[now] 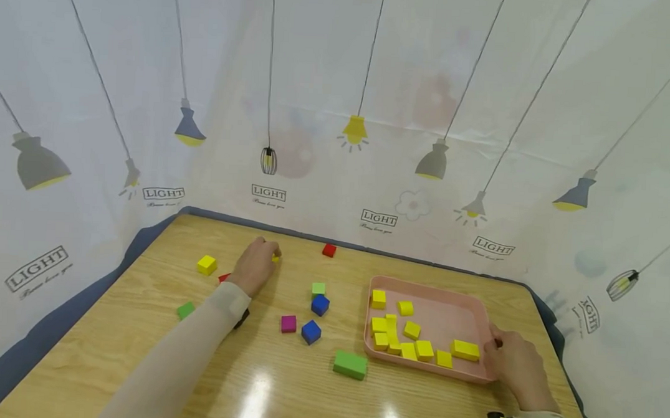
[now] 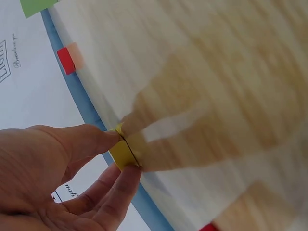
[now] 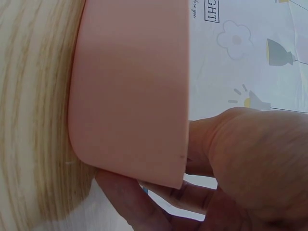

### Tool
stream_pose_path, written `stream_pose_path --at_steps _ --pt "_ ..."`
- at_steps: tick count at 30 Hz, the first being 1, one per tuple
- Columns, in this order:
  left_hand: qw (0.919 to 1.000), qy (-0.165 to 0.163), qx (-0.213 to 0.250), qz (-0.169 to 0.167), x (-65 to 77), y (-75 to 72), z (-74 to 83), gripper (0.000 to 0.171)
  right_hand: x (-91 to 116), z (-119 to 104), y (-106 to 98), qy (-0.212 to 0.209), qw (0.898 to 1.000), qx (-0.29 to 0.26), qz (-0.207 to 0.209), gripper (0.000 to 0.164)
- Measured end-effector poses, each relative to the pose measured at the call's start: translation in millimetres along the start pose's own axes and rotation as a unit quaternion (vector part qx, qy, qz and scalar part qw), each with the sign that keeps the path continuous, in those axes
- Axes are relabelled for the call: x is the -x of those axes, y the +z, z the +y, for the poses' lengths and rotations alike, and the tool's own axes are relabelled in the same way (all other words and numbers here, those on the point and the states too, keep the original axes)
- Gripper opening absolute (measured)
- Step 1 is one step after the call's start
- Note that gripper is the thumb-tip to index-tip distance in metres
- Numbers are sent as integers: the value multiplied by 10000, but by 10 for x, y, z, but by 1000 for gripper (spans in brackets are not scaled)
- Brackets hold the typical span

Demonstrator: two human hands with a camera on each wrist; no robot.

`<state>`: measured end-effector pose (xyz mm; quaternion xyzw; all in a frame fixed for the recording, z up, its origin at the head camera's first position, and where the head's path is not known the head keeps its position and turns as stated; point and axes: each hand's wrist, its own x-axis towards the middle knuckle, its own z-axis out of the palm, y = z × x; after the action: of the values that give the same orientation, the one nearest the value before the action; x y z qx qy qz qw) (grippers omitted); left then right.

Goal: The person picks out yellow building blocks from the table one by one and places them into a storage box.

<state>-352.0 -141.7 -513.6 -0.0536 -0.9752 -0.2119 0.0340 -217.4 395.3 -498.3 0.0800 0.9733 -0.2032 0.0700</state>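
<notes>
Over the far left part of the table, my left hand [image 1: 252,269] pinches a small yellow block [image 2: 123,154] between thumb and fingertips. In the left wrist view the block is close to the wooden surface, near the table's far edge. My right hand [image 1: 518,365] grips the right end of a pink tray [image 1: 448,320], fingers around its wall near the corner. Several yellow blocks, among them an oblong one [image 1: 465,350], lie in the tray, mostly along its left and near sides.
Outside the tray lie a yellow cube [image 1: 206,265], a red block [image 1: 329,250], a partly covered red block [image 1: 224,278], a green block [image 1: 185,310], a light green block [image 1: 318,289], blue cubes [image 1: 311,332], a magenta block [image 1: 288,323] and a green oblong block [image 1: 350,364]. A lamp-print curtain [image 1: 312,208] hangs behind.
</notes>
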Motion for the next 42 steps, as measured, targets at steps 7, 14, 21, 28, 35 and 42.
stream_pose_path --at_steps 7,14,21,28,35,42 --pt "9998 171 69 62 37 -30 2 24 16 4 -10 -101 9999 -21 -13 52" --pt "9993 283 205 136 113 -60 102 25 13 -6 0 -68 10000 -37 -9 52" --pt "9965 714 395 197 198 -68 316 26 16 -13 -2 -71 10000 -31 6 52" --pt "9919 1146 473 274 291 -9 654 26 21 -33 -18 -1 10000 12 -28 52" --pt "9862 1619 301 145 384 68 1051 29 25 -37 -28 -6 10000 14 -61 53" --pt "9718 2333 318 140 484 197 1376 30 21 -37 -27 -28 10000 63 -9 54"
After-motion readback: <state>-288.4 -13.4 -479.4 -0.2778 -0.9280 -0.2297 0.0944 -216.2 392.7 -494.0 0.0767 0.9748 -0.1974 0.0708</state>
